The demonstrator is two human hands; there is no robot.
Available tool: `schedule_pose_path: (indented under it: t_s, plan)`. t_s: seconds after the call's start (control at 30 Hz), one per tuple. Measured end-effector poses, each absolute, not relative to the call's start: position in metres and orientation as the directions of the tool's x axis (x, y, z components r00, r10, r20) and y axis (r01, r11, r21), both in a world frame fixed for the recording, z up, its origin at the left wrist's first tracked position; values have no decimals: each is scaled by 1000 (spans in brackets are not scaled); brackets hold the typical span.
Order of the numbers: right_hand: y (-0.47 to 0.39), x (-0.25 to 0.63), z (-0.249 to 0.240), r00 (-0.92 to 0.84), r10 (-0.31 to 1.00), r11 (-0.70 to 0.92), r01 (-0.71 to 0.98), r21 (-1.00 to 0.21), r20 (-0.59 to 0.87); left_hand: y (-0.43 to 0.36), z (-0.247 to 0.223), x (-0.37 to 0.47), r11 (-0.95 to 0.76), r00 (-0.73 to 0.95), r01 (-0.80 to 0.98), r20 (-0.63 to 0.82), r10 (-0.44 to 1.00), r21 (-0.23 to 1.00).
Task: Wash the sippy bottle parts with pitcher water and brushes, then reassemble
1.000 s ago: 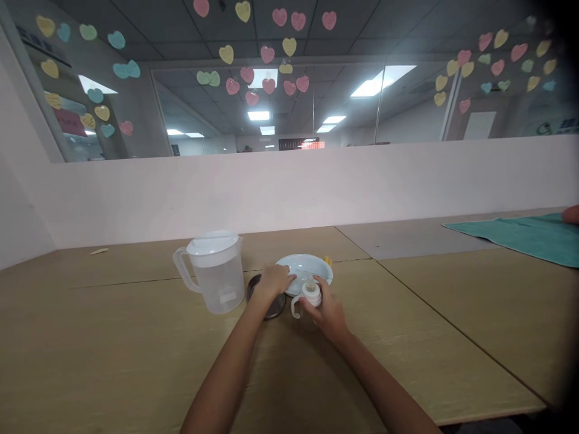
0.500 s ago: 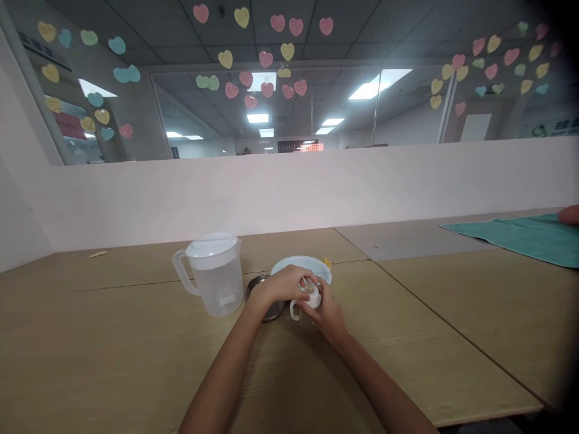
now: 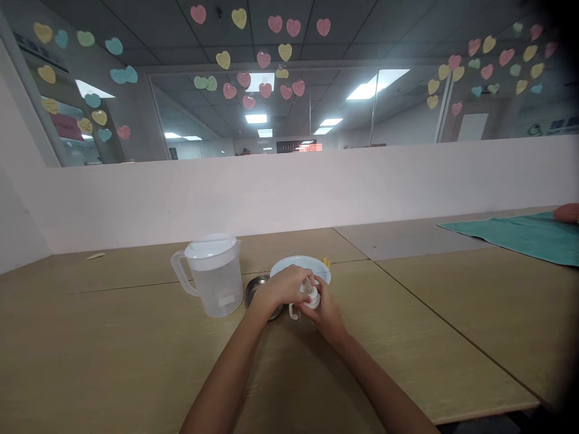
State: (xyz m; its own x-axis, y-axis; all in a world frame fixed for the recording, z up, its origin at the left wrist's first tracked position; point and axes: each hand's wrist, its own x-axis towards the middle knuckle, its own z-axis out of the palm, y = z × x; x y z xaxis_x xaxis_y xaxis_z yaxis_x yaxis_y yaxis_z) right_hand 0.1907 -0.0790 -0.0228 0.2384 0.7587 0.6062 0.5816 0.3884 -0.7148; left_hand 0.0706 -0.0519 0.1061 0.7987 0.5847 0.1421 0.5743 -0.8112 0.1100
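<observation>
A baby bottle point(image 3: 312, 299) with a white collar, a clear teat and a curved white side handle is held upright between both hands, low over the table. My left hand point(image 3: 289, 285) reaches across from the left, its fingers closed at the teat and collar. From the right, my right hand point(image 3: 327, 313) wraps round the bottle just below the collar. Fingers cover most of the bottle's body. Behind the hands is a white plate point(image 3: 281, 263), and a round metal bowl point(image 3: 253, 290) sits partly under my left wrist.
A lidded clear pitcher point(image 3: 219, 283) holding water stands left of the bowl. Small yellow pieces point(image 3: 326, 263) lie by the plate's right edge. At the far right, another person's hand point(image 3: 566, 213) rests on a green cloth point(image 3: 520, 235). A wall with a window runs behind the table.
The left fingers have shifted slightly about the teat and collar. The grip of both hands on the bottle stays, and the view has moved a little.
</observation>
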Motion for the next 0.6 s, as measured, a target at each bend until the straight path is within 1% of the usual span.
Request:
schedule_pose_path:
  t_s: [0.1,0.17,0.27,0.47,0.6]
  plan:
    - [-77,190,-26,270,725,364,631,-685,634,-51,99,79,-729,710,684,212,672,19]
    - [-76,189,-26,277,714,353,651,-672,644,-50,97,82,-727,711,687,212,670,-5]
    - [-77,189,-24,268,728,339,660,-671,632,-49,102,77,-741,724,672,200,660,11]
    - [-76,189,-25,263,734,345,651,-677,627,-51,119,61,-790,747,603,268,608,113]
    - [-74,190,-27,257,742,338,655,-676,620,-50,121,60,-774,738,625,246,629,104]
